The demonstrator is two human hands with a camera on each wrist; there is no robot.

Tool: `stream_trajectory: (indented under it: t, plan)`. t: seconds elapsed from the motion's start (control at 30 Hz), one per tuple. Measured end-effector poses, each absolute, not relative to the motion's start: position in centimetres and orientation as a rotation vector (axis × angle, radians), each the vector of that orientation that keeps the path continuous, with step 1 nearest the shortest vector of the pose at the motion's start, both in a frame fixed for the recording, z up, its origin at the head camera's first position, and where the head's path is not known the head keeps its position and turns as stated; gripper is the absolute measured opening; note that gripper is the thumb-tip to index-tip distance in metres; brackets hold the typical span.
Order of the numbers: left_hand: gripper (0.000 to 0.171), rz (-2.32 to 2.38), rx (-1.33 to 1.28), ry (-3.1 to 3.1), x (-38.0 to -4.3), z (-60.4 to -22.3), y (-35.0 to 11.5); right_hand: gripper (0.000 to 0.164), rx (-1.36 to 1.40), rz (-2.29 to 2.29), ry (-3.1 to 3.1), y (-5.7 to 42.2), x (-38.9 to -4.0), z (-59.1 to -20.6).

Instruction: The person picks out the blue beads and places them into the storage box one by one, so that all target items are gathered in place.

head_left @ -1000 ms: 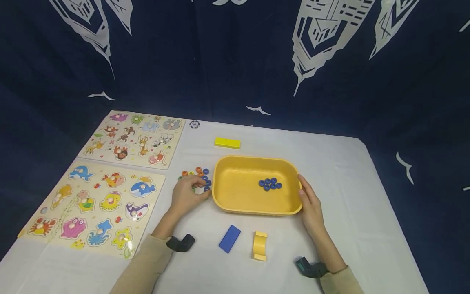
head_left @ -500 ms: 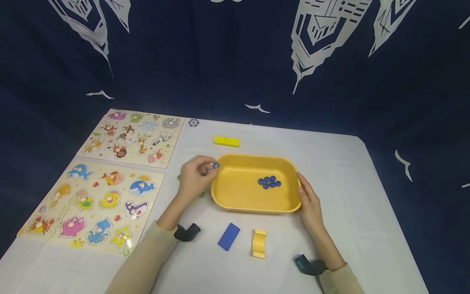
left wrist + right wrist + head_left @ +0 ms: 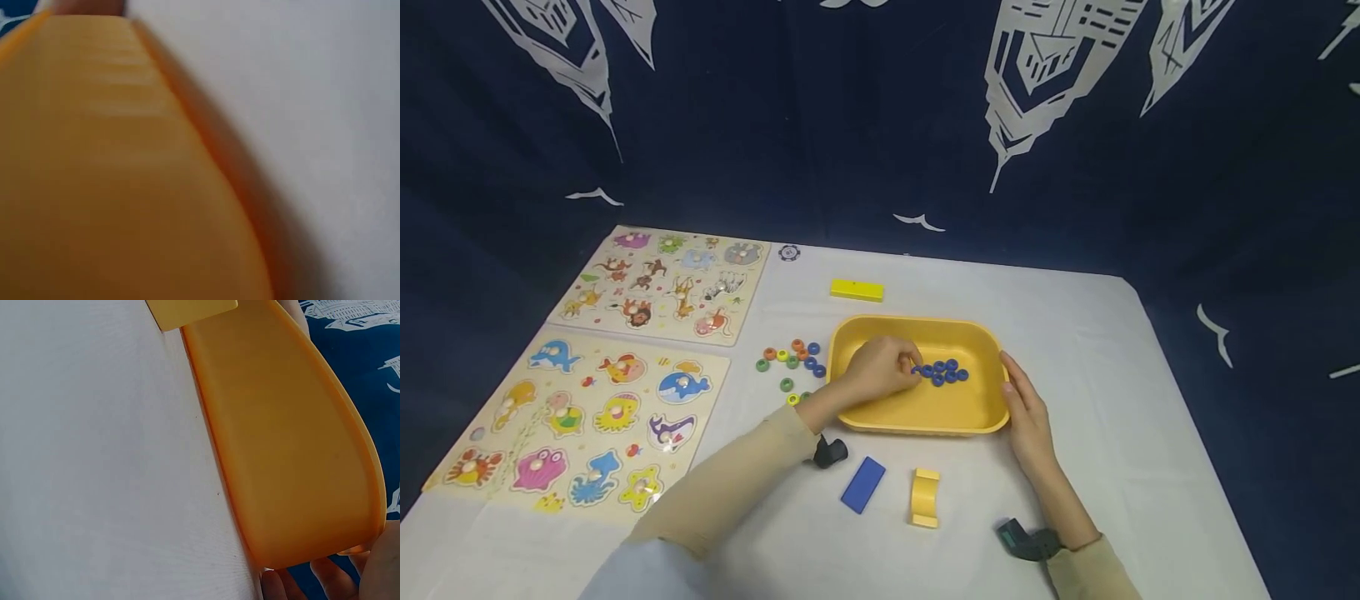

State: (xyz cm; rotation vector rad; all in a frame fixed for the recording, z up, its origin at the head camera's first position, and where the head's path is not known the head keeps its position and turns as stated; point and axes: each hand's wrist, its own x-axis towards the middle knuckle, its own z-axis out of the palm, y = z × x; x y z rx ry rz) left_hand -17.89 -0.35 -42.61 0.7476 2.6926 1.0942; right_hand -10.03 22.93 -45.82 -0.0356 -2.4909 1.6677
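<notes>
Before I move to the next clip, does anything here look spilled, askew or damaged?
No damage shows, and the yellow tray sits upright. Mildly untidy: mixed-color beads lie scattered to its left, and the blue rectangular block sits slanted, nearer the person.

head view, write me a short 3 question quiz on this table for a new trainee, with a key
1. True or false: the blue rectangular block lies inside the yellow tray.
2. Multiple choice: the beads in the tray are a) orange, b) green, c) blue.
3. Fill in: the right hand touches the tray's end while the ____ reaches inside it.

Key: 1. False, it lies on the white tablecloth. 2. c. 3. left hand.
</notes>
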Motion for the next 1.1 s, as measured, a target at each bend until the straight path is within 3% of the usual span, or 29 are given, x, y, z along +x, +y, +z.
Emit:
stream_trajectory:
  t: [0.33,0.67,0.9,1.1]
  plan:
    - [0.016,0.866,0.772,2.702,-18.7,-43.5,1.4,0.038,-0.045,1.671,-2.483,22.8,-10.0,-45.9]
    - [0.032,0.974,0.765,2.668,-17.9,-42.4,0.6,0.038,-0.03,1.662,-2.489,22.9,-10.2,-46.2]
    - [0.03,1.363,0.672,2.717,-15.9,-39.8,-3.3,0.038,-0.029,1.67,-2.485,22.8,-10.2,-46.2]
    - [0.023,1.806,0.381,2.778,-14.9,-39.2,-8.9,0.038,-0.058,1.64,-2.507,22.8,-10.2,-46.1]
